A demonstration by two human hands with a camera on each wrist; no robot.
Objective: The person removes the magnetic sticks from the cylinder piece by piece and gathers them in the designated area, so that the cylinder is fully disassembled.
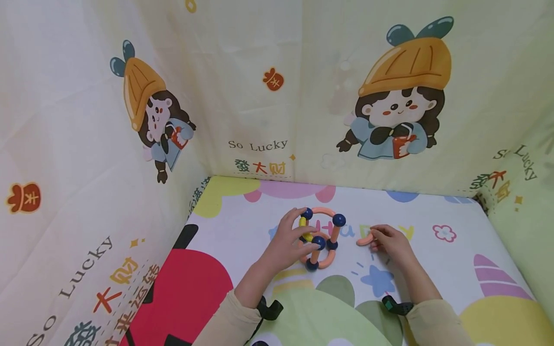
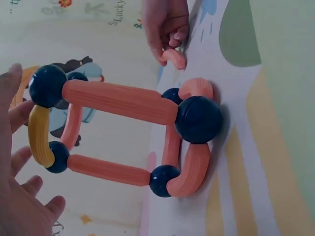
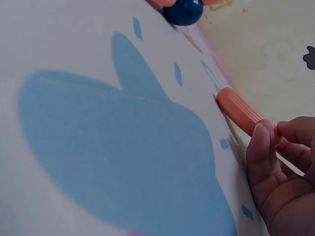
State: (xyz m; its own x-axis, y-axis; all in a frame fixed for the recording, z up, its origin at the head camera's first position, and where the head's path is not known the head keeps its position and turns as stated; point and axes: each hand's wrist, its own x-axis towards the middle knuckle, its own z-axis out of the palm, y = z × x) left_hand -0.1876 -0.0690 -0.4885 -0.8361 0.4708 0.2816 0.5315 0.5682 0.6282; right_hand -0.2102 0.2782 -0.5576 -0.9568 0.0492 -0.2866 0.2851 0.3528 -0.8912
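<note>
A small frame of magnetic building sticks and dark blue balls stands on the printed mat. Upright orange sticks (image 2: 118, 102) join its lower ring of curved orange sticks (image 2: 194, 172) to the upper balls (image 1: 339, 219). Along the top run a curved yellow stick (image 2: 38, 135) and a curved orange one (image 1: 322, 210). My left hand (image 1: 283, 245) is at the frame's left side, fingers spread around the yellow stick and upper balls, with fingertips close to them. To the right, my right hand (image 1: 391, 242) pinches a loose curved orange stick (image 3: 241, 110) between thumb and fingers, low over the mat.
The mat (image 1: 433, 206) bears colourful prints, among them a blue star (image 1: 378, 280) and a red shape (image 1: 195, 288). Cream cloth walls (image 1: 242, 110) with cartoon figures rise at the back and both sides.
</note>
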